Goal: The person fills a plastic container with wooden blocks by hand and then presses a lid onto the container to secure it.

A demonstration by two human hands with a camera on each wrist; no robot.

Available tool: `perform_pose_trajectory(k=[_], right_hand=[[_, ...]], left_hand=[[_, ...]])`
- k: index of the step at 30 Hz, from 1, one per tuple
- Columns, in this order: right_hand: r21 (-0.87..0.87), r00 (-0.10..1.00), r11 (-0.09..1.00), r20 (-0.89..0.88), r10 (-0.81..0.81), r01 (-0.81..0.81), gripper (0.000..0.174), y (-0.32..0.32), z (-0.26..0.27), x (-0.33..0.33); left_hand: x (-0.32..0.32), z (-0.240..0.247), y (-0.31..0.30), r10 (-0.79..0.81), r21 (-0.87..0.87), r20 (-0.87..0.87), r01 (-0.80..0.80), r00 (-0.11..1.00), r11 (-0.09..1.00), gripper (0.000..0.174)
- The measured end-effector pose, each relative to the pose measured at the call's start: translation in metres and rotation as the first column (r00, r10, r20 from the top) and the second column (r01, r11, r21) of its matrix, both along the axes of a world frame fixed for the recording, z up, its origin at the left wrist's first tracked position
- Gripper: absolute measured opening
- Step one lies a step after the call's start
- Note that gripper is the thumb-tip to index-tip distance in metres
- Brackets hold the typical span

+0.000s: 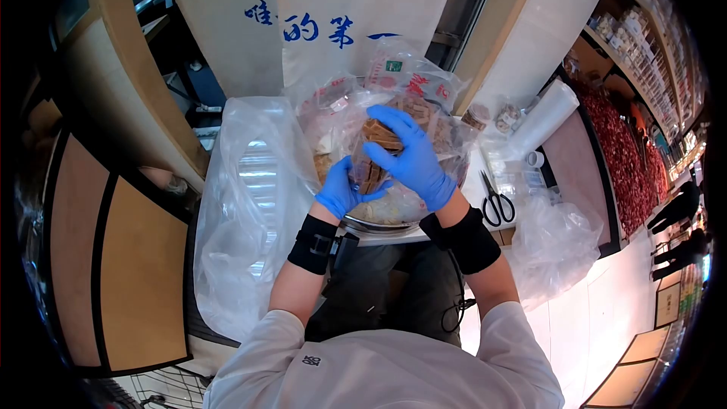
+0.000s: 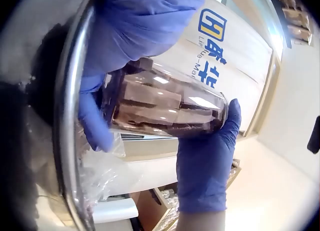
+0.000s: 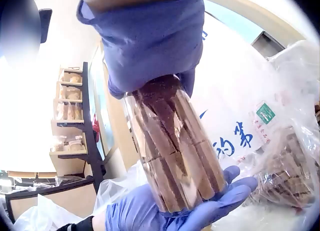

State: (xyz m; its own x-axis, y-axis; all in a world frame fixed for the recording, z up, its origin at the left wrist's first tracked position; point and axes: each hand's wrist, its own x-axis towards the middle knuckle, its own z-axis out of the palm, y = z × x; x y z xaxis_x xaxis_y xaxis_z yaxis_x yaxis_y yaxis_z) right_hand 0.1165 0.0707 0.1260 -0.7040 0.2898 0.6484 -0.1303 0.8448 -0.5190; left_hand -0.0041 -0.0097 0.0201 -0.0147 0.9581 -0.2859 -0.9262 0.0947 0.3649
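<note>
A clear jar packed with flat brown sticks is held tilted between two blue-gloved hands, over a metal basin. My left hand cups the jar's lower end, its thumb across the near side. My right hand grips the other end, fingers spread over it and hiding the opening. Through the clear wall in the left wrist view, the sticks lie lengthwise in layers. Behind the jar, an open plastic bag with red and green print holds more brown pieces.
Clear plastic sheeting covers the left side. Black-handled scissors lie on the table at right, near a clear plastic roll and small jars. Crumpled plastic hangs over the right edge. A white panel with blue writing stands behind.
</note>
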Motion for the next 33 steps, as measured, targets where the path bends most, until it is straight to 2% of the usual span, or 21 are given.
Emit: perform_pose_trajectory(k=[2, 3, 4, 5, 6, 8, 9, 11, 13, 15, 16, 17, 19, 20, 22, 23, 26, 28, 29, 31, 33], right_hand=[[-0.090, 0.997, 0.995, -0.064, -0.047, 0.041, 0.051, 0.009, -0.009, -0.001], [-0.092, 0.997, 0.995, -0.065, -0.051, 0.045, 0.051, 0.009, -0.011, 0.000], [-0.076, 0.994, 0.993, -0.051, -0.093, 0.089, 0.051, 0.009, -0.012, 0.001], [-0.060, 0.990, 0.989, -0.039, -0.135, 0.133, 0.052, 0.010, -0.015, 0.003], [-0.062, 0.990, 0.989, -0.036, -0.136, 0.134, 0.052, 0.010, -0.021, 0.004], [0.021, 0.989, 0.988, 0.017, -0.150, 0.150, 0.057, 0.007, -0.038, 0.005], [0.014, 0.989, 0.989, 0.020, -0.148, 0.147, 0.057, 0.004, -0.046, 0.005], [-0.024, 0.984, 0.986, 0.075, -0.160, 0.162, 0.063, -0.004, -0.062, 0.006], [-0.049, 0.980, 0.986, 0.124, -0.153, 0.160, 0.066, -0.007, -0.076, 0.010], [-0.118, 0.978, 0.973, 0.092, -0.190, 0.200, 0.067, -0.004, -0.083, 0.013], [-0.131, 0.979, 0.973, 0.099, -0.176, 0.188, 0.068, -0.003, -0.085, 0.017], [-0.146, 0.978, 0.970, 0.098, -0.182, 0.195, 0.068, -0.003, -0.087, 0.020], [-0.121, 0.983, 0.976, 0.064, -0.173, 0.180, 0.070, -0.002, -0.087, 0.025], [-0.130, 0.981, 0.973, 0.064, -0.182, 0.189, 0.070, -0.002, -0.086, 0.029], [-0.139, 0.997, 0.989, 0.066, -0.044, 0.052, 0.063, -0.002, -0.084, 0.033], [-0.144, 0.997, 0.988, 0.062, -0.047, 0.056, 0.063, 0.000, -0.085, 0.035], [-0.301, 0.999, 0.953, -0.048, 0.015, -0.029, 0.048, 0.001, -0.089, 0.036], [-0.410, 0.996, 0.912, -0.086, -0.024, -0.014, 0.034, 0.002, -0.092, 0.037], [-0.416, 0.995, 0.909, -0.091, -0.030, -0.011, 0.034, 0.004, -0.095, 0.036], [-0.646, 0.993, 0.762, -0.114, -0.025, -0.055, 0.029, 0.008, -0.098, 0.034], [-0.637, 0.991, 0.771, -0.104, -0.080, -0.004, 0.028, 0.009, -0.097, 0.036]], left_hand=[[-0.004, -0.036, 0.017, 0.192, 0.159, -0.211, -0.160, 0.958, 0.974, 0.039], [-0.003, -0.036, 0.017, 0.188, 0.158, -0.212, -0.156, 0.959, 0.975, 0.039], [-0.001, -0.037, 0.018, 0.347, 0.202, -0.539, -0.282, 0.768, 0.938, 0.040], [0.000, -0.038, 0.018, 0.445, 0.289, -0.776, -0.374, 0.447, 0.881, 0.042], [0.005, -0.029, 0.014, 0.443, 0.286, -0.776, -0.374, 0.449, 0.882, 0.042], [0.019, 0.001, -0.003, 0.681, 0.504, -0.658, -0.484, 0.321, 0.715, 0.047], [0.022, 0.008, -0.008, 0.677, 0.499, -0.662, -0.486, 0.321, 0.718, 0.047], [0.026, 0.013, -0.017, 0.637, 0.568, -0.751, -0.322, 0.175, 0.758, 0.050], [0.029, 0.000, -0.018, 0.612, 0.561, -0.777, -0.278, 0.148, 0.780, 0.049], [0.033, -0.002, -0.017, 0.505, 0.550, -0.829, -0.188, -0.240, 0.814, 0.049], [0.038, 0.001, -0.022, 0.450, 0.478, -0.877, -0.216, -0.168, 0.851, 0.051], [0.041, 0.007, -0.025, 0.438, 0.466, -0.883, -0.208, -0.168, 0.860, 0.051], [0.044, 0.012, -0.026, 0.323, 0.323, -0.946, -0.207, -0.035, 0.924, 0.051], [0.044, 0.006, -0.022, 0.315, 0.315, -0.949, -0.197, -0.033, 0.929, 0.051], [0.041, -0.003, -0.014, 0.539, 0.545, -0.838, -0.189, -0.090, 0.817, 0.053], [0.041, -0.008, -0.013, 0.535, 0.542, -0.840, -0.183, -0.091, 0.820, 0.053], [0.040, -0.006, -0.014, 0.573, 0.579, -0.815, -0.160, -0.089, 0.799, 0.053], [0.038, -0.002, -0.012, 0.591, 0.649, -0.722, -0.056, -0.360, 0.759, 0.058], [0.039, 0.000, -0.013, 0.588, 0.644, -0.724, -0.048, -0.360, 0.763, 0.058], [0.042, 0.005, -0.014, 0.578, 0.624, -0.736, -0.023, -0.352, 0.781, 0.060], [0.045, 0.007, -0.014, 0.549, 0.605, -0.742, -0.032, -0.385, 0.795, 0.059]])
